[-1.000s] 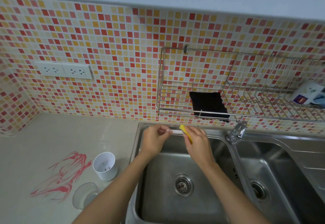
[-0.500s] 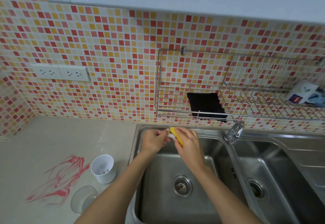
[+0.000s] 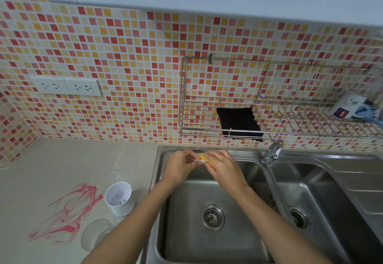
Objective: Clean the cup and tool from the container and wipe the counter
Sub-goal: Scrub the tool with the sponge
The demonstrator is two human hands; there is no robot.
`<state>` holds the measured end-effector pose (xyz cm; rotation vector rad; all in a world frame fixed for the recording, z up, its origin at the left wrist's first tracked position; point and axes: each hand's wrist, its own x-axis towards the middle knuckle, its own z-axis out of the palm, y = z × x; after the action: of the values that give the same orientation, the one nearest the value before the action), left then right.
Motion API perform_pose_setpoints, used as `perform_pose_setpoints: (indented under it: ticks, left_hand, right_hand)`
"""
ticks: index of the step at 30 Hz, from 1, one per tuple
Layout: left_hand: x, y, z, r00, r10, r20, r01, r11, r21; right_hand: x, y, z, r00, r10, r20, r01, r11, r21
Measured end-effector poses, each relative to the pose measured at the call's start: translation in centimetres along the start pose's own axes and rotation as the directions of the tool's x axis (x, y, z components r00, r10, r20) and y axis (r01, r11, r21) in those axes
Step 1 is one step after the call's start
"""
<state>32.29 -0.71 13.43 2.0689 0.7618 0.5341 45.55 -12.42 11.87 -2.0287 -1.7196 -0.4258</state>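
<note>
both hands meet over the back of the sink [image 3: 207,243]: left hand [image 3: 179,167] pinches the small white tool [image 3: 199,161], right hand [image 3: 224,166] grips a yellow sponge [image 3: 206,158] against it. the white cup [image 3: 119,198] stands on the table left of the sink, beside red smears [image 3: 66,212]. a wet tool could slip toward the drain [image 3: 213,216].

Pretty bright, even light all over, looks like soft overhead room lighting, no hard shadows anywhere. The steel sink [image 3: 217,241] shows dull smeary reflections, with a brighter sheen on the faucet [image 3: 273,151]. Heavy wide-angle bend: the tiled wall [image 3: 124,67] curves and stretches toward the left and right edges. The far right corner goes soft and smeared.
</note>
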Motion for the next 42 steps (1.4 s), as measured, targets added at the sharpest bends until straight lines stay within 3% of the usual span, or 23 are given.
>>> perform_pose_setpoints:
  ticks: [2,6,10,15,20,25,28,31,34,38,42]
  left_hand:
    - [0.0,0.0,-0.2,0.999,-0.022,-0.034,0.021,1.0,-0.02]
    - [-0.1,0.2,-0.1,0.978,-0.133,-0.159,0.116,0.987,-0.112]
    - [0.0,0.4,0.1,0.969,-0.205,-0.136,0.18,0.969,-0.171]
    - [0.1,0.5,0.5,0.923,-0.363,-0.129,0.314,0.903,-0.294]
    - [0.5,0.8,0.5,0.905,-0.418,-0.076,0.374,0.869,-0.324]
    - [0.3,1.3,0.9,0.891,-0.45,-0.06,0.407,0.85,-0.335]
    - [0.1,1.4,0.8,0.916,-0.395,-0.067,0.361,0.886,-0.292]
    - [-0.6,1.5,0.4,0.982,-0.164,-0.092,0.152,0.98,-0.125]
    - [-1.0,1.6,0.1,1.0,0.024,0.015,-0.025,0.998,0.056]
    - [-1.0,2.0,0.8,0.998,0.065,0.017,-0.067,0.981,0.181]
    - [-0.7,2.7,2.7,0.998,-0.031,-0.057,0.036,0.995,0.094]
  right_hand:
    - [0.1,0.3,-0.1,0.999,0.04,-0.01,-0.04,0.998,0.04]
    - [0.1,0.1,-0.2,0.959,0.28,-0.037,-0.269,0.945,0.189]
    - [-0.2,-2.4,0.0,0.983,0.183,0.005,-0.179,0.956,0.231]
    - [-0.3,-0.7,0.4,0.933,0.358,-0.034,-0.343,0.914,0.218]
    - [-0.6,-2.8,0.5,0.98,0.191,-0.057,-0.177,0.965,0.195]
    - [-1.0,-0.9,0.8,0.964,0.26,-0.051,-0.252,0.96,0.122]
    - [-1.1,-0.8,0.7,0.983,0.165,-0.079,-0.162,0.986,0.04]
    - [-0.9,-0.3,0.1,0.989,0.127,-0.081,-0.129,0.991,-0.025]
    - [-1.1,0.4,-0.3,0.989,0.141,-0.05,-0.142,0.99,-0.024]
    - [-1.5,1.3,-0.7,0.983,0.179,-0.037,-0.178,0.984,0.03]
    - [-2.9,1.8,-0.5,0.912,0.402,-0.08,-0.386,0.909,0.159]
